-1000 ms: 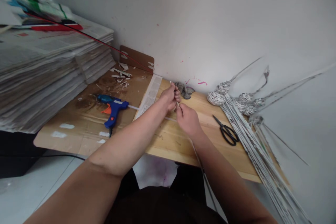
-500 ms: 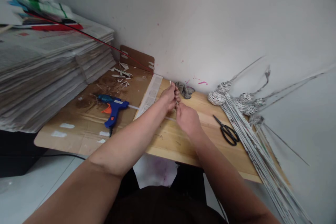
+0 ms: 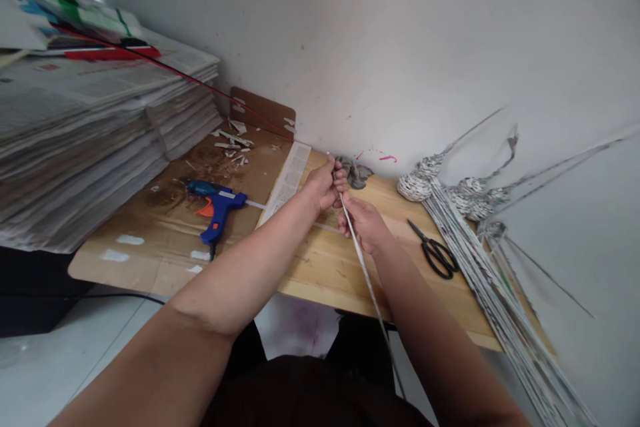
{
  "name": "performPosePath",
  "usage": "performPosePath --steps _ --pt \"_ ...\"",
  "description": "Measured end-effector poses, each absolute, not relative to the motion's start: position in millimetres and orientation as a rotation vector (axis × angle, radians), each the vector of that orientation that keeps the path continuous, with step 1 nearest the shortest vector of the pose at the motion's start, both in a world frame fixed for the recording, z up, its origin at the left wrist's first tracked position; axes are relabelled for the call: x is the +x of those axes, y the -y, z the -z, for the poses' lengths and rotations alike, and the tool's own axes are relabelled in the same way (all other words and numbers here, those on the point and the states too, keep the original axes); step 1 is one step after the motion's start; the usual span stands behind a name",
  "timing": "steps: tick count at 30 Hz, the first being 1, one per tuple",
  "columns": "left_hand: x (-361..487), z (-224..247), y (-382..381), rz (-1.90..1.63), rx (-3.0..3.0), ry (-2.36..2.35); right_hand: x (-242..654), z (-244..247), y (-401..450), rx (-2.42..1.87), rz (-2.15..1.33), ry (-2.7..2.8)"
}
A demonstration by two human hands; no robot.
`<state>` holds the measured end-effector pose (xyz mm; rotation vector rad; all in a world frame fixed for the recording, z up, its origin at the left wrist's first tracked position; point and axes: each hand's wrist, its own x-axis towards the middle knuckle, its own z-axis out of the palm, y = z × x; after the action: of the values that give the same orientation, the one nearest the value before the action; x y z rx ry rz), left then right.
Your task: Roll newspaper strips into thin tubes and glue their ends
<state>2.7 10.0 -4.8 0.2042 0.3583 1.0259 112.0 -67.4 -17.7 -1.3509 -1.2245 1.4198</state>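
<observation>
My left hand [image 3: 326,185] is closed around a thin rolled-paper tube [image 3: 364,268], above the wooden board. A short pale tip of it shows above the left fingers. From beneath that hand, the tube slants down past the board's front edge toward my lap. My right hand [image 3: 367,221] is just below and to the right, its curled fingers at the tube near where it leaves the left fist. The fingers partly hide the grip. Behind my left hand lies a crumpled grey cloth [image 3: 357,175].
A blue glue gun [image 3: 220,210] lies on cardboard [image 3: 165,263] at left, near paper scraps [image 3: 235,140] and a tall newspaper stack [image 3: 125,127]. To the right are black scissors [image 3: 434,250], a bundle of paper tubes [image 3: 475,267] and woven paper pieces [image 3: 415,185] against the wall.
My right hand has shifted slightly right, its fingers turned more into view. The tube's long lower part now shows, running down between my arms. My left hand has barely moved.
</observation>
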Motion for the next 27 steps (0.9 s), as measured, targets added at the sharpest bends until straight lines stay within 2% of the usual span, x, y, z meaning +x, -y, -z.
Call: performPosePath --steps 4,11,16,20,22,25,27 --pt "4.1 6.6 -11.5 -1.019 0.263 -0.382 110.3 20.3 67.1 -1.386 -1.263 1.323" --pt "3.3 6.1 -11.7 -1.032 0.232 -0.353 109.0 13.8 73.1 -1.362 -1.448 1.168" --pt "2.8 6.0 -11.5 -1.03 0.224 -0.294 108.0 11.6 72.2 -1.246 -1.745 0.956" --pt "2.8 6.1 -12.1 -1.036 0.221 -0.343 107.2 16.0 71.1 -1.384 -1.34 1.23" --pt "3.0 5.5 -11.3 -1.03 0.242 -0.344 107.8 16.3 71.0 -1.379 -1.264 1.262" --pt "3.1 4.0 -9.4 -1.025 0.251 -0.33 108.7 14.5 72.5 -1.3 -1.552 1.125" --pt "2.8 3.6 -9.1 -1.031 0.233 -0.339 109.1 13.9 74.8 -1.298 -1.594 1.121"
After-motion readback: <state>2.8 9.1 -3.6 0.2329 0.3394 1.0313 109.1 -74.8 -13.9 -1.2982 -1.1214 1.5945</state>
